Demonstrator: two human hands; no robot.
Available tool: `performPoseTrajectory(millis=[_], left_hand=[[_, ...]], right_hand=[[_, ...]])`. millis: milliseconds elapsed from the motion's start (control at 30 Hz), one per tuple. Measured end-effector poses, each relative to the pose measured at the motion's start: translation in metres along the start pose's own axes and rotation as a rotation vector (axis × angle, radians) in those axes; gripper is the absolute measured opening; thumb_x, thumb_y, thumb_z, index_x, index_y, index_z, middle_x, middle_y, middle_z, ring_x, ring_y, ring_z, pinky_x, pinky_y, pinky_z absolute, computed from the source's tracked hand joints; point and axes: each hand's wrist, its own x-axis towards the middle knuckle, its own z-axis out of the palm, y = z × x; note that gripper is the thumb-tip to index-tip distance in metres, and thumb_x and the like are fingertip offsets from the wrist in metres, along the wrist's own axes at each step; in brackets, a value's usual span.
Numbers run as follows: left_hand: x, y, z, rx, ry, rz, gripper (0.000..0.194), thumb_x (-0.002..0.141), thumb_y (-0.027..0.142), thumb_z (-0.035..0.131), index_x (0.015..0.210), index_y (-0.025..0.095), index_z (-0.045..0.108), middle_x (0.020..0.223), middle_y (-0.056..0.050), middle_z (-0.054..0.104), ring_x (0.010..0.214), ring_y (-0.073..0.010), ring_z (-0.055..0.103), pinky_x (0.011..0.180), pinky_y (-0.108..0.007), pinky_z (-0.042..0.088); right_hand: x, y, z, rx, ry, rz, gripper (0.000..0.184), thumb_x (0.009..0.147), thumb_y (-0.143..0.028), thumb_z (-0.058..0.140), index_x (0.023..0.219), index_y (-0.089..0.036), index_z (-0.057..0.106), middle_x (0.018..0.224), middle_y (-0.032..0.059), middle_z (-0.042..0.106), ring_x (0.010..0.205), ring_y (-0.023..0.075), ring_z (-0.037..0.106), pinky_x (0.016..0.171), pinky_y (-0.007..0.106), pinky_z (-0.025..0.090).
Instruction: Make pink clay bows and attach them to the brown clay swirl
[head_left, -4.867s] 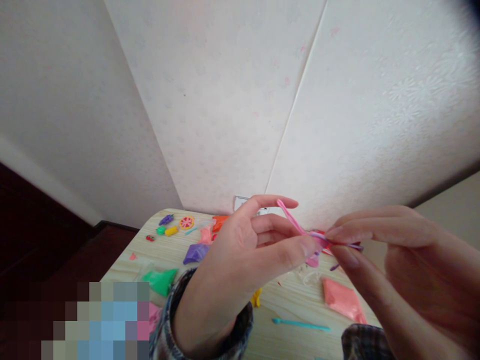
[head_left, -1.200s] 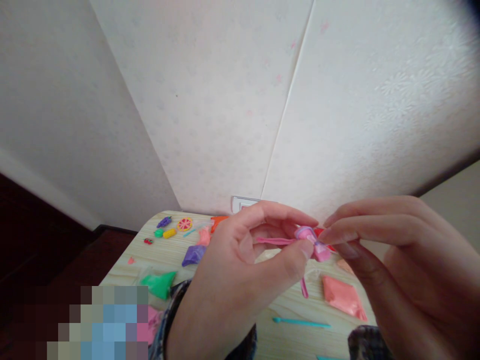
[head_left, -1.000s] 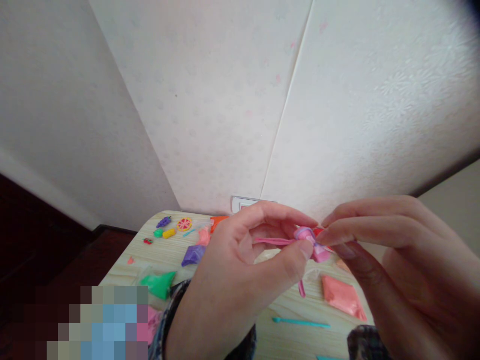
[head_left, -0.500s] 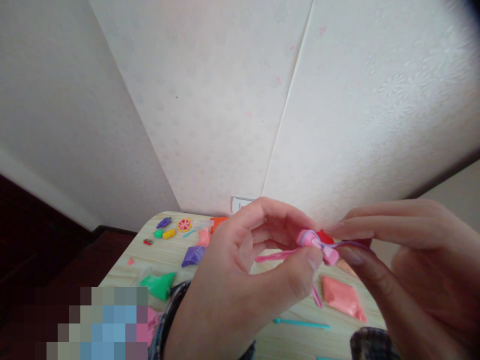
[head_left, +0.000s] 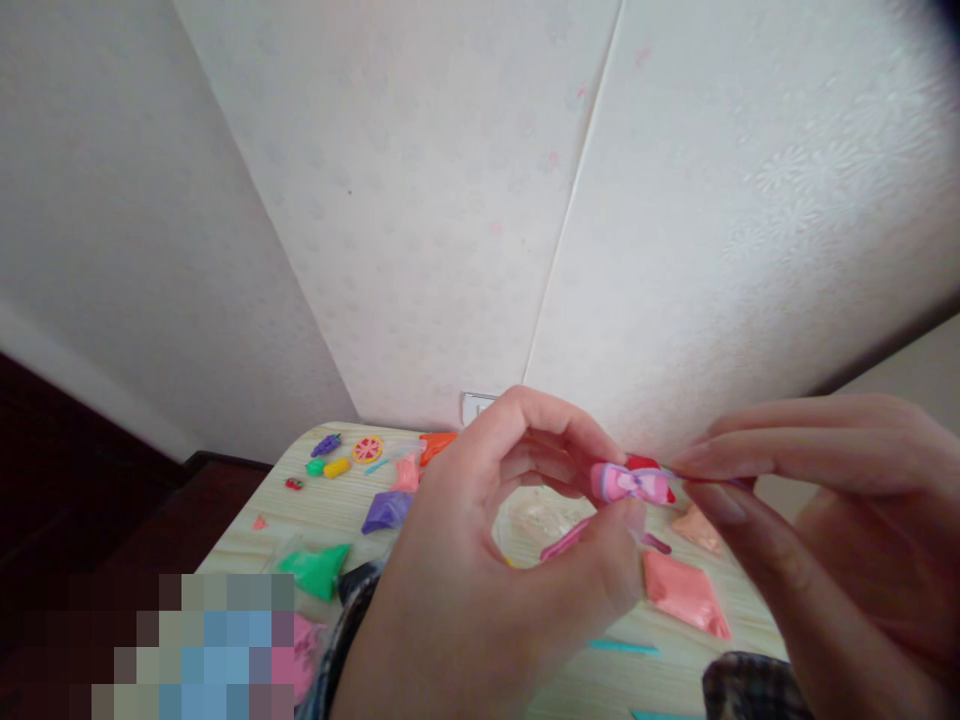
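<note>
Between the thumb and fingertips of my left hand (head_left: pixel 495 570) is a small pink clay bow (head_left: pixel 632 484), its face turned up. Thin purple clay strips trim the bow. My right hand (head_left: pixel 832 500) pinches the loose end of a purple clay strip (head_left: pixel 678 475) that runs rightward from the bow. Pink ribbon-like tails (head_left: pixel 564 540) dangle below the bow. Something red (head_left: pixel 645 463) shows just behind it; whether it is joined to the bow I cannot tell.
On the wooden table (head_left: pixel 247 555) lie a green clay packet (head_left: pixel 319 570), a purple packet (head_left: pixel 386 511), a coral packet (head_left: pixel 686 592) and a turquoise stick (head_left: pixel 624 648). Small clay fruit pieces, including purple grapes (head_left: pixel 326 446), sit at the far left corner. A wall (head_left: pixel 420 250) rises behind.
The bow has turned in my left fingers so its face shows more fully. The pink tails have swung lower. My right hand has shifted slightly right, still pinching the purple strip.
</note>
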Motion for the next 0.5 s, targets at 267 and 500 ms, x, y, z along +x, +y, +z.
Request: performPoseTrajectory(millis=[267, 500], left_hand=[[-0.0003, 0.0025, -0.0002, -0.024, -0.015, -0.022, 0.011, 0.073, 0.011, 0.063, 0.073, 0.020, 0.056, 0.073, 0.003, 0.063, 0.072, -0.0133, 0.060, 0.069, -0.025, 0.049], [0.0000, 0.0020, -0.0023, -0.036, -0.066, -0.004, 0.012, 0.074, 0.011, 0.063, 0.075, 0.020, 0.056, 0.074, 0.003, 0.062, 0.072, -0.0116, 0.060, 0.069, -0.023, 0.048]], right_hand=[[-0.0003, 0.0005, 0.0004, -0.034, 0.045, -0.002, 0.011, 0.080, -0.025, 0.062, 0.075, -0.035, 0.065, 0.074, -0.0011, 0.060, 0.068, 0.0184, 0.054, 0.058, 0.035, 0.040], [0.0002, -0.0027, 0.0014, -0.016, 0.042, 0.022, 0.010, 0.080, -0.023, 0.062, 0.077, -0.033, 0.064, 0.077, -0.0022, 0.062, 0.067, 0.0166, 0.056, 0.057, 0.035, 0.040]])
